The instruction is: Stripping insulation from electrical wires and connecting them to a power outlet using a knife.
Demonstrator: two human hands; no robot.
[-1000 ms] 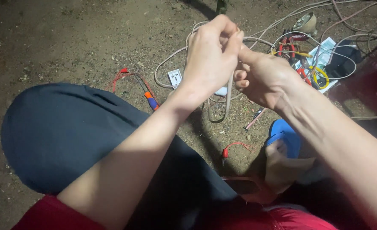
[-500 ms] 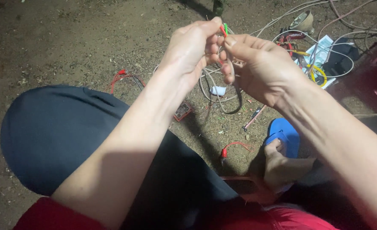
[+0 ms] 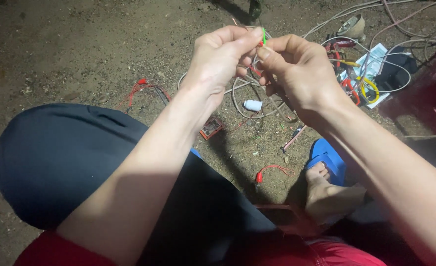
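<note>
Since the half-second-earlier view, both our hands have drifted slightly left and apart at the wrists, and the green wire tip now stands clear between the fingertips instead of half-hidden behind them.

Left hand [image 3: 221, 58]: fingers curled shut, thumb and forefinger pinching the thin wire bundle just below its tip. Right hand [image 3: 296, 74]: fingers also closed, forefinger and thumb pressed onto the green wire [image 3: 263, 35] from the other side. The two hands nearly touch at the fingertips, held up well above the dirt ground [image 3: 70, 44].

Wire position: upright between the two pinches, with pale cable [image 3: 237, 96] looping down from the hands to the ground. Below lie a small white plug piece [image 3: 253, 105], a little red-cased part [image 3: 211, 128] and loose red leads [image 3: 141, 88]. A tangle of tools and yellow cable [image 3: 365, 86] sits off to the right, well apart.

Step in hand, as we judge it: working the fine wire ends together at the fingertips, twisting or separating; which one we cannot tell. Next move would call for a steady pinch on one side while the other fingers roll the strand, keeping the short tip from slipping out.
</note>
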